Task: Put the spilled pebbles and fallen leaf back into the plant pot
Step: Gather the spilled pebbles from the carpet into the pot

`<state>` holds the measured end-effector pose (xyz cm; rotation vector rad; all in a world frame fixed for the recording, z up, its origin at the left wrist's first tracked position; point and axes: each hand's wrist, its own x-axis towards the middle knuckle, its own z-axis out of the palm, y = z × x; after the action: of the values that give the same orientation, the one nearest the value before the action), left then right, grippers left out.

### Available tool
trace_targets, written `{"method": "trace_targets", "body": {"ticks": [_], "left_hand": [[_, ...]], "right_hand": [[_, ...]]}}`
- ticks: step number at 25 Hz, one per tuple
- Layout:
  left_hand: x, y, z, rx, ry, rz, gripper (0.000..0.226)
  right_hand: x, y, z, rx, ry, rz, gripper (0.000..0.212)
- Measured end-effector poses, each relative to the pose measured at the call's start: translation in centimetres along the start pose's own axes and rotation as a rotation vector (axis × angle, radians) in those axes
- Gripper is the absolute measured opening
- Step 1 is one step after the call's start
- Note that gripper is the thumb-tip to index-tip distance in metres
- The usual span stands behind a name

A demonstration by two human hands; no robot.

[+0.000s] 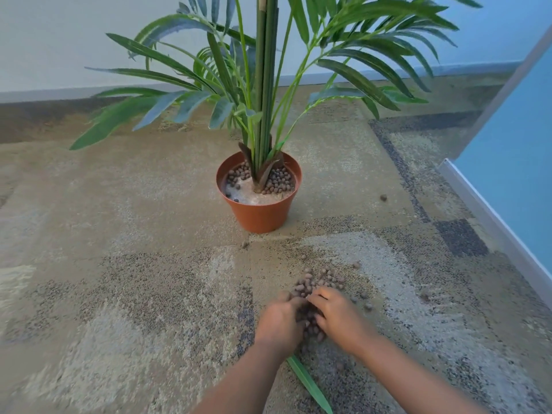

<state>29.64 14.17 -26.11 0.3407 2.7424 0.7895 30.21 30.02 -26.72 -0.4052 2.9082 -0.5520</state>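
A heap of brown pebbles (315,286) lies on the carpet in front of a terracotta plant pot (259,215) that holds a green palm and more pebbles. My left hand (279,322) and my right hand (339,315) cup the near side of the heap from both sides, fingers curled around pebbles between the palms. The fallen green leaf (310,385) lies on the floor between my forearms, partly hidden by the left one. A few stray pebbles (383,198) lie scattered to the right of the pot and around the heap.
Patterned beige and grey carpet (134,264) covers the floor. A pale wall with a skirting board (59,92) runs behind the pot. A blue partition with a metal base rail (493,222) stands at the right. Palm fronds (143,115) spread low over the carpet.
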Motion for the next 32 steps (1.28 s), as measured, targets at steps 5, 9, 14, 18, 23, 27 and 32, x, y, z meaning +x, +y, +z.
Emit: {"method": "trace_targets", "body": {"ticks": [5, 9, 14, 18, 23, 27, 32], "left_hand": [[0.7, 0.7, -0.6, 0.105, -0.123, -0.035, 0.036], [1.1, 1.2, -1.0, 0.197, -0.224, -0.023, 0.040], [1.7, 1.5, -0.6, 0.222, -0.201, -0.047, 0.032], [1.4, 1.6, -0.2, 0.033, -0.144, -0.211, 0.022], [2.8, 1.3, -4.5, -0.514, 0.113, -0.667, 0.012], [7.3, 1.1, -13.0, -0.980, 0.339, -0.730, 0.016], [11.3, 0.8, -23.6, -1.422, 0.441, -0.644, 0.010]], "right_hand": [[1.0, 0.4, 0.5, -0.016, -0.022, -0.018, 0.037], [1.5, 0.8, -0.5, -0.053, -0.058, -0.139, 0.023], [2.2, 1.3, -1.6, 0.134, 0.083, 0.030, 0.020], [3.3, -0.5, -5.6, 0.445, 0.211, 0.194, 0.024], [10.2, -4.4, -13.2, 0.613, 0.438, 0.128, 0.023], [16.7, -7.4, -15.6, 0.472, 0.520, 0.063, 0.023], [20.0, -7.6, -13.8, 0.262, 0.367, 0.089, 0.025]]}}
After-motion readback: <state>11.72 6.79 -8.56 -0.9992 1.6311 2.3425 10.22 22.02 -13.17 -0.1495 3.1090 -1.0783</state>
